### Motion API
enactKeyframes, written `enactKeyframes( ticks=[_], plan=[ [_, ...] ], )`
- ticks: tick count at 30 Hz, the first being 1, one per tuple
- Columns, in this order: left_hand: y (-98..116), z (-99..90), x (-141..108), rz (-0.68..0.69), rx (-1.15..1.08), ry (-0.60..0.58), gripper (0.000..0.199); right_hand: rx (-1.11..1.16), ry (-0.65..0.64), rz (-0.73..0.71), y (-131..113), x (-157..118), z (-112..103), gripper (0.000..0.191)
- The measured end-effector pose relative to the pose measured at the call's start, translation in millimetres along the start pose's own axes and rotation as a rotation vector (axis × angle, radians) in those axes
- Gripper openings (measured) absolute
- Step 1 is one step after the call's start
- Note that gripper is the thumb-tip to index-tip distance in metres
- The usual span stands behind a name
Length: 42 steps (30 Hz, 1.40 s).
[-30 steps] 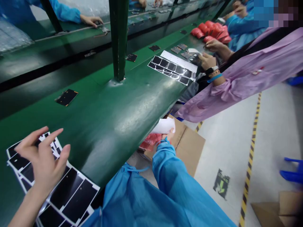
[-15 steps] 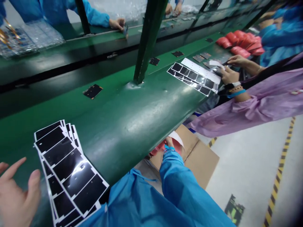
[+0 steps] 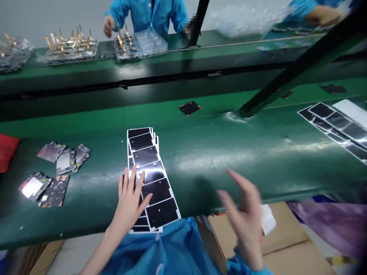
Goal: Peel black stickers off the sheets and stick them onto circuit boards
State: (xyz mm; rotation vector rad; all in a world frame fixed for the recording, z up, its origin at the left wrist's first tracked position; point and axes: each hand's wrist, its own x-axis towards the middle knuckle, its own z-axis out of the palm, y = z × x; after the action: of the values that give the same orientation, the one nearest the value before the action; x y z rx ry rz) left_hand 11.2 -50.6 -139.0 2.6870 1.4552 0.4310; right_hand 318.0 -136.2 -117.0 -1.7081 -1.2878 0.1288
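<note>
Glossy black sheets (image 3: 158, 191) on smooth green belt (image 3: 218, 162).

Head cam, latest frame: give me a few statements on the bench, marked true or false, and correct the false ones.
1. The left hand rests on the fanned black sheets. True.
2. The right hand is gripping those sheets. False: it is raised, blurred, off to their right.
3. The small flat pieces lie right of the sheets. False: they lie to the left.
4. A person in a blue gown stands across the green belt. True.
5. Trays with gold pins sit on the far side, in front of that person. True.
</note>
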Motion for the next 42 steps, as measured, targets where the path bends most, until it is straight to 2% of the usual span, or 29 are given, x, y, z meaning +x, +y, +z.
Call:
enactKeyframes(
  ticks=[1, 2, 4, 6, 8, 11, 14, 17, 20, 23, 24, 26, 29, 32, 36, 39, 42],
  plan=[
    [1.5, -0.7, 0.2, 0.011, 0.000, -0.008, 0.073, 0.010, -0.231, -0.170, -18.1, 9.3, 21.1, 0.068],
    [2.3, -2.1, 0.5, 0.022, 0.000, -0.015, 0.073, 0.019, -0.407, -0.316, -32.9, 20.6, 44.0, 0.083],
    [3.0, -4.6, -0.1, 0.034, -0.002, -0.018, 0.073, 0.016, -0.623, -0.479, -51.4, 46.7, 90.9, 0.113],
    [4.0, -5.3, -3.6, 0.029, -0.017, -0.014, 0.074, -0.014, -0.734, -0.521, -57.0, 72.5, 131.9, 0.128],
    [6.2, -4.8, -9.9, 0.019, -0.049, -0.014, 0.073, -0.057, -0.810, -0.527, -55.1, 93.2, 161.4, 0.133],
    [8.4, -5.1, -19.1, 0.010, -0.117, -0.018, 0.069, -0.035, -0.837, -0.521, -48.4, 108.5, 182.1, 0.120],
    [1.9, -10.4, -15.4, -0.050, -0.242, 0.010, 0.060, 0.009, -0.767, -0.514, -45.1, 107.1, 182.0, 0.089],
    [-14.1, -20.2, 10.4, -0.248, -0.441, 0.130, 0.052, 0.027, -0.720, -0.507, -49.3, 97.7, 173.0, 0.069],
    [-25.6, -30.4, 47.7, -0.339, -0.786, 0.166, 0.044, 0.092, -0.671, -0.524, -61.1, 88.1, 159.9, 0.070],
    [-21.6, -38.7, 73.8, -0.349, -1.140, 0.178, 0.020, 0.076, -0.623, -0.578, -78.3, 84.7, 142.9, 0.086],
    [-17.7, -41.4, 77.9, -0.361, -1.193, 0.211, 0.019, 0.047, -0.598, -0.611, -84.6, 85.6, 136.9, 0.087],
    [-9.2, -47.3, 80.4, -0.368, -1.198, 0.282, 0.022, 0.013, -0.518, -0.700, -96.9, 90.5, 125.5, 0.074],
    [-1.0, -56.5, 77.0, -0.314, -1.084, 0.350, 0.016, 0.052, -0.392, -0.856, -110.7, 102.9, 112.8, 0.041],
    [1.4, -62.5, 74.4, -0.213, -0.954, 0.389, 0.007, 0.135, -0.387, -0.966, -116.7, 116.4, 104.8, 0.021],
    [4.6, -63.4, 75.4, -0.125, -0.884, 0.400, 0.007, 0.132, -0.432, -1.076, -118.6, 126.0, 97.3, 0.012],
    [9.1, -63.8, 77.0, -0.107, -0.870, 0.393, 0.007, 0.056, -0.387, -1.163, -120.2, 124.1, 96.0, 0.013],
    [11.8, -65.9, 77.4, -0.098, -0.854, 0.369, 0.008, 0.005, -0.341, -1.160, -120.7, 121.2, 97.7, 0.015]
  ],
)
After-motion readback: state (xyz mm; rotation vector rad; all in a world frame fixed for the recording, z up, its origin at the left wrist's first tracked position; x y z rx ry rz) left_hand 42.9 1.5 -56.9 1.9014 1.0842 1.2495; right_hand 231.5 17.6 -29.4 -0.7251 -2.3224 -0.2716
